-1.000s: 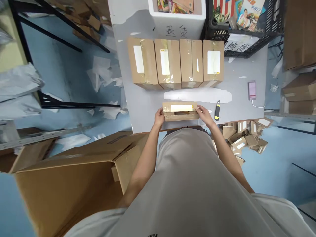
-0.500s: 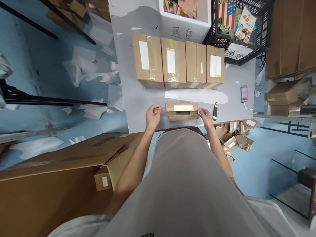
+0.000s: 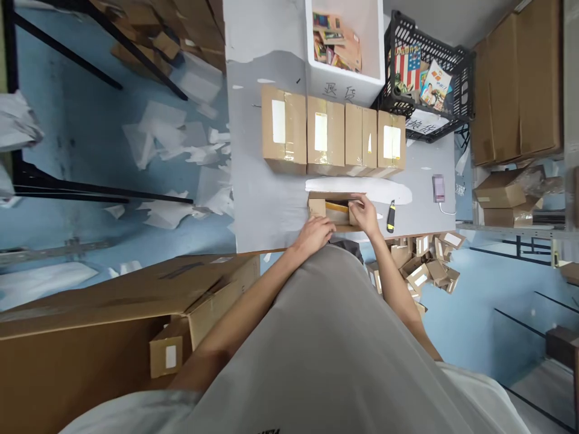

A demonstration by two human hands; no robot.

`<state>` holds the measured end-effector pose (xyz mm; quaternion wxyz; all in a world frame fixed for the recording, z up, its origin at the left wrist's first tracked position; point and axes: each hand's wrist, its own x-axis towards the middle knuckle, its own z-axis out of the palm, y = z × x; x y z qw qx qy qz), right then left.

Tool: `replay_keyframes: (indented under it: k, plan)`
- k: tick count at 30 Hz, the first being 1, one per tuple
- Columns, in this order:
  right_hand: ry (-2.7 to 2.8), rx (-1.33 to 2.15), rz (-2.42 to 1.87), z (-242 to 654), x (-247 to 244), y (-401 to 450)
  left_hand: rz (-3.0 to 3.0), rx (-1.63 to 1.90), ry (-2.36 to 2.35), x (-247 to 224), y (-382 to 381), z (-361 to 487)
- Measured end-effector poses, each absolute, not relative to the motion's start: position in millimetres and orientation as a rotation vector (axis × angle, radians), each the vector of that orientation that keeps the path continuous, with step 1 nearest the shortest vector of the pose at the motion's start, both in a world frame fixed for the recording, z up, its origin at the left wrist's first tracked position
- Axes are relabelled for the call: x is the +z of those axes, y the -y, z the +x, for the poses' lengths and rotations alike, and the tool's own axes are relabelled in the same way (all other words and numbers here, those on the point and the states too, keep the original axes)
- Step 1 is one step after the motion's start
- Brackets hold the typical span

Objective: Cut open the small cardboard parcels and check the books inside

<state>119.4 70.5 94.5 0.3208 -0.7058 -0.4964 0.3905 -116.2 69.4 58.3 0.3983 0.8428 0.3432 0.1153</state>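
Note:
A small cardboard box (image 3: 318, 208) lies near the table's front edge with its top opened. Inside it shows an orange-yellow strip (image 3: 337, 207) along something pale; what this is I cannot make out. My left hand (image 3: 315, 234) grips the near left edge of the box, its fingers curled over the cardboard. At the right end, my right hand (image 3: 365, 216) has its thumb and fingers bent on the box by the opening. A black and yellow utility knife (image 3: 391, 217) lies to the right of that hand.
Several taped cardboard boxes (image 3: 325, 135) stand in a row behind. Beyond them are a white foam bin (image 3: 346, 89) and a black crate (image 3: 461, 108) of books. A phone (image 3: 438, 188) lies at right. A large open carton (image 3: 136, 283) stands at lower left.
The small box's top has opened, showing its inside. My left hand has moved right onto its near edge; my right hand has shifted left to the opening. The head view has shifted slightly.

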Motion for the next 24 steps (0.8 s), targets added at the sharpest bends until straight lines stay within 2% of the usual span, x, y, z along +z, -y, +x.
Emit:
replay_keyframes:
  k: [4,14,24]
  plan:
    - [1.603,0.956,-1.884,110.2,85.3,-83.4,2.221,0.160,-0.806,60.6,-70.1,-122.5]
    - [2.146,0.862,-2.111,94.8,58.1,-93.2,2.194,0.094,-0.888,49.3,-73.3,-124.3]
    - [2.134,0.817,-2.201,78.0,53.6,-82.2,2.324,0.127,-0.937,53.0,-75.3,-128.1]
